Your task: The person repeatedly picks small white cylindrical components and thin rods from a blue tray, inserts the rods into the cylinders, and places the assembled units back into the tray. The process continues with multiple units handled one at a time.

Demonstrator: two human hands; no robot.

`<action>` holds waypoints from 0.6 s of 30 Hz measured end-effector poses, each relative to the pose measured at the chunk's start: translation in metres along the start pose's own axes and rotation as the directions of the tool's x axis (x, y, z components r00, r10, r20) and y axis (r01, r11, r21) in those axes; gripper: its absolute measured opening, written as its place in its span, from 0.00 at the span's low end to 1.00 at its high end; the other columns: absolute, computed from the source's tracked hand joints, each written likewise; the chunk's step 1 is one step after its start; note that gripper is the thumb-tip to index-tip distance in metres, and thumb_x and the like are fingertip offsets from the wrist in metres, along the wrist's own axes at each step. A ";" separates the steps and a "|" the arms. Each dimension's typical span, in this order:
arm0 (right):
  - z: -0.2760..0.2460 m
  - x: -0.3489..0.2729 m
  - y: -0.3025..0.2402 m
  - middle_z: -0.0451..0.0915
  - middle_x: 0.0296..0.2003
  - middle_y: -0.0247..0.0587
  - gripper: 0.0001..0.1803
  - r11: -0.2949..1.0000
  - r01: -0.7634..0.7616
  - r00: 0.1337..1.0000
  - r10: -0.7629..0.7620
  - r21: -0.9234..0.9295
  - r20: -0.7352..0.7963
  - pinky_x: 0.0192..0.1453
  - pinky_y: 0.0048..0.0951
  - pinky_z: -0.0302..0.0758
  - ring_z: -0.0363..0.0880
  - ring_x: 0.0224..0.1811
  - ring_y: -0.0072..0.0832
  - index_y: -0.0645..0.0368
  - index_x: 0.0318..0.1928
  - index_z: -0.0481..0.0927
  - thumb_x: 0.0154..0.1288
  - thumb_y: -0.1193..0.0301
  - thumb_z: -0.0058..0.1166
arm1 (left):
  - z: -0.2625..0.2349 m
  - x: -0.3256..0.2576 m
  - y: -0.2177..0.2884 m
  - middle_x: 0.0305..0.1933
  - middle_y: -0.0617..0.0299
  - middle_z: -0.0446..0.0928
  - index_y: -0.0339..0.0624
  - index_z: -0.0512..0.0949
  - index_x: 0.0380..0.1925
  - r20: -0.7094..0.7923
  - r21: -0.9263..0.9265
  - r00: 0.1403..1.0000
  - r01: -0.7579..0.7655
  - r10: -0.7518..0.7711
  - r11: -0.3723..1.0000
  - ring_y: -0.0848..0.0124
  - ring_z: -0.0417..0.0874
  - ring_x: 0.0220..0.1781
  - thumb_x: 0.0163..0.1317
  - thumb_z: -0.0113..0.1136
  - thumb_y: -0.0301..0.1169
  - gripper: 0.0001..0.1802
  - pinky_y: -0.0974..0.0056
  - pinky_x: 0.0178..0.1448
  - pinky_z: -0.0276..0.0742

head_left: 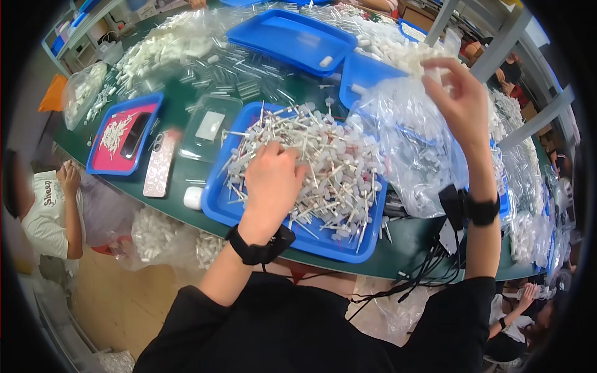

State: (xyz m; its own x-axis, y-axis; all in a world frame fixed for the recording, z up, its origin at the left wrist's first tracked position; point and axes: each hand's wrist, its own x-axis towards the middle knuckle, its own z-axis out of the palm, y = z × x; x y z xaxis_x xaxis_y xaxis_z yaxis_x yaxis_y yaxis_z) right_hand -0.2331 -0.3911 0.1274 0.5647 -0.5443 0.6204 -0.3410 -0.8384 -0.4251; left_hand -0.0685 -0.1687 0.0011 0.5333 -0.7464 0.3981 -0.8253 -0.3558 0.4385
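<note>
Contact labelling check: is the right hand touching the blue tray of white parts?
Apart. In the head view, the right hand is right of the blue tray, with the clear plastic bag visible between them.

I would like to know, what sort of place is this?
Probably a workshop for assembling or sorting components: a blue tray heaped with small pale parts, many clear tubes spread on the green table, and another person at the left.

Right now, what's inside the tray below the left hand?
A heap of thin white sticks, many with pale ends. The heap and left hand cover most of the tray; what's beneath can't be seen.
</note>
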 end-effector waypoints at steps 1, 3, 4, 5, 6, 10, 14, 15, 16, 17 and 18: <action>-0.013 -0.017 -0.015 0.73 0.21 0.26 0.18 0.999 -0.039 0.998 0.039 0.001 0.043 0.21 0.19 0.55 0.56 0.16 0.13 0.50 0.46 0.81 0.52 0.64 0.62 | 0.002 -0.001 0.002 0.32 0.55 0.76 0.39 0.82 0.30 0.004 0.000 1.000 -0.014 0.014 1.000 0.57 0.78 0.40 0.47 0.69 0.31 0.11 0.58 0.43 0.75; -0.023 -0.047 -0.047 0.74 0.20 0.22 0.18 0.978 -0.082 0.997 0.080 0.190 0.016 0.20 0.16 0.49 0.52 0.16 0.07 0.52 0.46 0.79 0.51 0.69 0.61 | 0.004 -0.002 0.002 0.34 0.56 0.76 0.40 0.82 0.30 -0.016 0.008 0.999 -0.034 0.034 0.999 0.58 0.78 0.42 0.47 0.67 0.31 0.10 0.58 0.45 0.75; -0.025 -0.061 -0.056 0.75 0.20 0.22 0.18 0.976 -0.109 0.994 0.107 0.186 0.025 0.20 0.16 0.49 0.52 0.16 0.07 0.53 0.46 0.79 0.51 0.70 0.61 | 0.007 -0.004 0.000 0.35 0.56 0.76 0.40 0.82 0.30 -0.048 0.006 0.998 -0.051 0.052 0.999 0.58 0.77 0.42 0.47 0.66 0.31 0.10 0.58 0.45 0.75; -0.027 -0.072 -0.065 0.76 0.20 0.21 0.18 0.974 -0.135 0.991 0.132 0.180 0.030 0.20 0.15 0.48 0.52 0.16 0.07 0.54 0.45 0.79 0.51 0.70 0.61 | 0.011 -0.005 -0.002 0.35 0.56 0.75 0.40 0.82 0.30 -0.083 0.002 0.994 -0.071 0.071 0.997 0.58 0.77 0.42 0.47 0.66 0.31 0.10 0.58 0.46 0.75; -0.028 -0.082 -0.071 0.77 0.20 0.20 0.18 0.971 -0.160 0.987 0.157 0.175 0.035 0.19 0.15 0.48 0.52 0.16 0.06 0.55 0.45 0.78 0.51 0.71 0.62 | 0.013 -0.007 -0.005 0.36 0.56 0.75 0.40 0.82 0.30 -0.118 0.000 0.989 -0.091 0.090 0.996 0.58 0.76 0.42 0.48 0.65 0.31 0.09 0.58 0.46 0.74; -0.027 -0.117 -0.081 0.81 0.22 0.21 0.16 0.937 -0.255 0.964 0.229 0.237 0.131 0.19 0.14 0.48 0.53 0.16 0.06 0.56 0.41 0.78 0.51 0.70 0.62 | 0.017 -0.010 -0.002 0.39 0.56 0.73 0.37 0.80 0.27 -0.123 0.175 0.984 -0.105 0.127 0.979 0.59 0.72 0.45 0.45 0.66 0.34 0.12 0.56 0.47 0.68; -0.023 -0.140 -0.089 0.82 0.24 0.22 0.15 0.907 -0.308 0.949 0.275 0.286 0.152 0.19 0.14 0.49 0.53 0.16 0.05 0.57 0.40 0.77 0.50 0.70 0.63 | 0.021 -0.006 -0.006 0.41 0.56 0.72 0.38 0.79 0.30 -0.123 0.144 0.987 -0.086 0.105 0.986 0.59 0.71 0.47 0.48 0.66 0.35 0.13 0.56 0.49 0.66; -0.019 -0.145 -0.090 0.82 0.24 0.23 0.15 0.888 -0.319 0.947 0.287 0.330 0.141 0.19 0.14 0.49 0.53 0.16 0.06 0.58 0.39 0.77 0.50 0.71 0.63 | 0.019 -0.006 -0.008 0.41 0.56 0.73 0.38 0.78 0.31 -0.188 0.081 0.976 -0.094 0.107 0.992 0.59 0.72 0.48 0.49 0.65 0.34 0.13 0.55 0.50 0.67; -0.017 -0.150 -0.089 0.82 0.24 0.23 0.14 0.868 -0.334 0.943 0.308 0.368 0.129 0.19 0.15 0.48 0.53 0.15 0.06 0.58 0.39 0.77 0.51 0.71 0.63 | 0.017 -0.007 -0.008 0.41 0.56 0.74 0.38 0.78 0.33 -0.246 0.012 0.963 -0.109 0.109 0.994 0.58 0.73 0.48 0.50 0.65 0.33 0.13 0.55 0.50 0.67; -0.022 -0.153 -0.085 0.82 0.34 0.33 0.13 0.890 -0.328 0.936 0.261 0.318 0.235 0.21 0.10 0.54 0.64 0.21 0.03 0.63 0.44 0.75 0.57 0.79 0.58 | 0.014 -0.007 -0.007 0.41 0.56 0.75 0.38 0.77 0.34 -0.303 -0.057 0.947 -0.127 0.105 0.990 0.58 0.74 0.48 0.50 0.64 0.32 0.13 0.55 0.50 0.68; -0.019 -0.154 -0.085 0.82 0.35 0.33 0.13 0.870 -0.313 0.944 0.241 0.382 0.224 0.23 0.10 0.57 0.66 0.24 0.05 0.64 0.44 0.76 0.57 0.79 0.58 | 0.009 -0.007 -0.005 0.40 0.56 0.76 0.38 0.76 0.35 -0.296 -0.194 0.953 -0.121 0.059 0.974 0.57 0.76 0.47 0.51 0.63 0.31 0.12 0.55 0.49 0.70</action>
State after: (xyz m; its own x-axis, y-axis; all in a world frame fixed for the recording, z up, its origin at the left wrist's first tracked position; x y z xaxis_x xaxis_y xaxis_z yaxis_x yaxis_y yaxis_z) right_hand -0.3053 -0.2365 0.0800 0.6190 -0.7100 0.3358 -0.1862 -0.5480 -0.8155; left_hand -0.0702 -0.1671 -0.0111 0.5146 -0.5659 0.6441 -0.8318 -0.1473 0.5351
